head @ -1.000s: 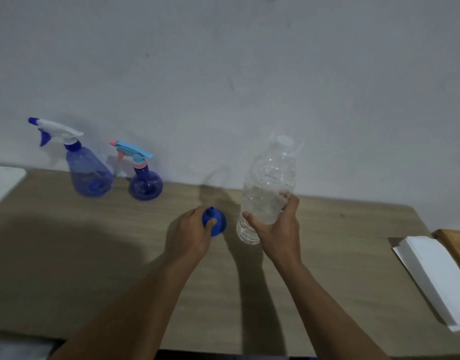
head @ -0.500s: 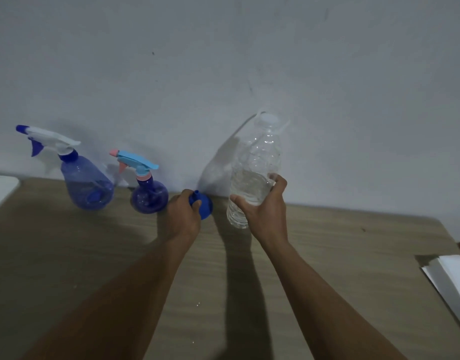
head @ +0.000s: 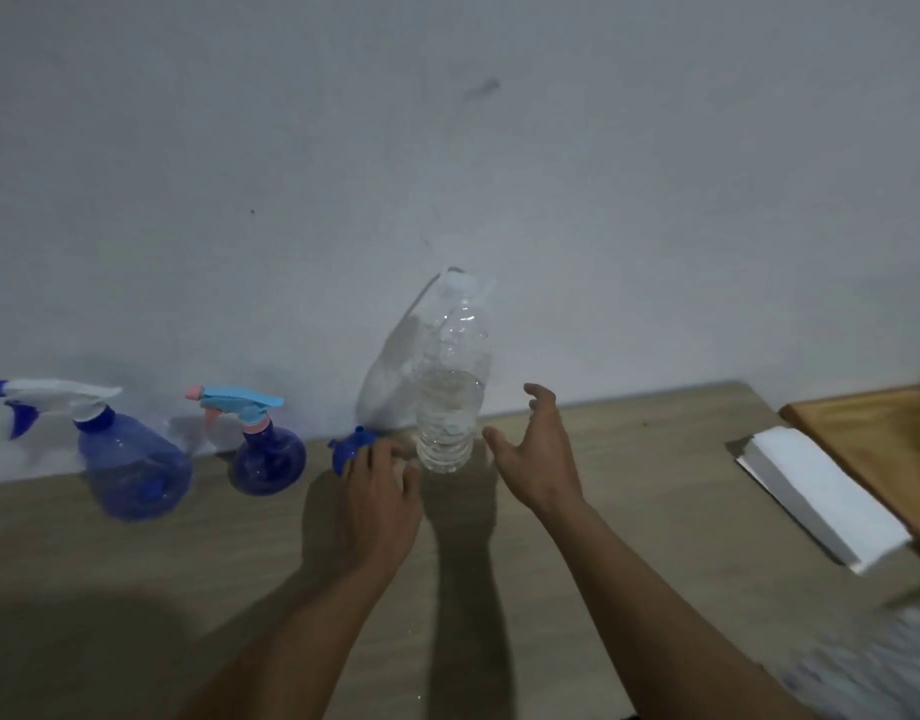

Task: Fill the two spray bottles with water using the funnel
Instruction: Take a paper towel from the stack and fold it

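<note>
Both hands hover low over the desk (head: 135, 589). The left hand (head: 379, 504) has its grip spread, fingertips at the blue funnel (head: 349, 449); the right hand (head: 538, 459) is open just right of the upright water bottle (head: 450, 402), not touching. Best next: uncap a sprayer before seating the funnel. Left of the grip stand the small spray bottle (head: 268, 454) and the larger spray bottle (head: 130, 467), both capped; white paper (head: 821, 496) lies well right.

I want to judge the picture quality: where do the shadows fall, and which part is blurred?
Head view: dim light; the water bottle throws a pale shadow on the wall to its left and a dark one toward the camera on the table; both arms also cast shadows there. The lower right corner is smeared by blur; the table's back edge looks bent by the wide lens.
</note>
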The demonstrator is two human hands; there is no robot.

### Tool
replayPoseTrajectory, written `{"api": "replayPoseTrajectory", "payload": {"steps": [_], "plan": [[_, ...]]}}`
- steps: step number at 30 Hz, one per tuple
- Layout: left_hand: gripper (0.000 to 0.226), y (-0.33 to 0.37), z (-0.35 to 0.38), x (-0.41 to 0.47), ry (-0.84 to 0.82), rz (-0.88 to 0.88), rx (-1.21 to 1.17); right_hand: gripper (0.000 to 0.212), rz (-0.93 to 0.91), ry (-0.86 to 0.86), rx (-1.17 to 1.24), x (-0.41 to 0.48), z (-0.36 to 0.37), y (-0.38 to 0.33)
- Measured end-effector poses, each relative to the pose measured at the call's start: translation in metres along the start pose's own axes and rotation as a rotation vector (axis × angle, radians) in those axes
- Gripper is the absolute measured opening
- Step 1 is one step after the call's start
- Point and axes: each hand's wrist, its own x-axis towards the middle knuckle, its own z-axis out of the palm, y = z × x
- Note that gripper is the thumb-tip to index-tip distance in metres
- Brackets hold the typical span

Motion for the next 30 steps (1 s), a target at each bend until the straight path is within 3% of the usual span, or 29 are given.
{"api": "replayPoseTrajectory", "payload": {"steps": [3, 6, 10, 19, 30], "plan": [[0.007, 0.029, 0.002, -0.002, -0.211, 0.155, -0.099, 0.058, 0.068, 0.026, -0.135, -0.016, -0.031, 0.009], [0.022, 0.072, 0.010, 0.000, -0.450, 0.355, -0.059, 0.049, 0.165, 0.094, -0.202, -0.038, -0.071, 0.023], [0.030, 0.131, 0.039, 0.002, -0.595, 0.579, 0.014, 0.047, 0.262, 0.179, -0.271, -0.066, -0.125, 0.056], [0.034, 0.250, 0.156, -0.004, -0.737, 0.826, 0.122, 0.044, 0.426, 0.283, -0.355, -0.062, -0.229, 0.164], [0.033, 0.337, 0.310, -0.011, -0.827, 0.987, 0.226, 0.026, 0.430, 0.180, -0.551, 0.009, -0.292, 0.282]]}}
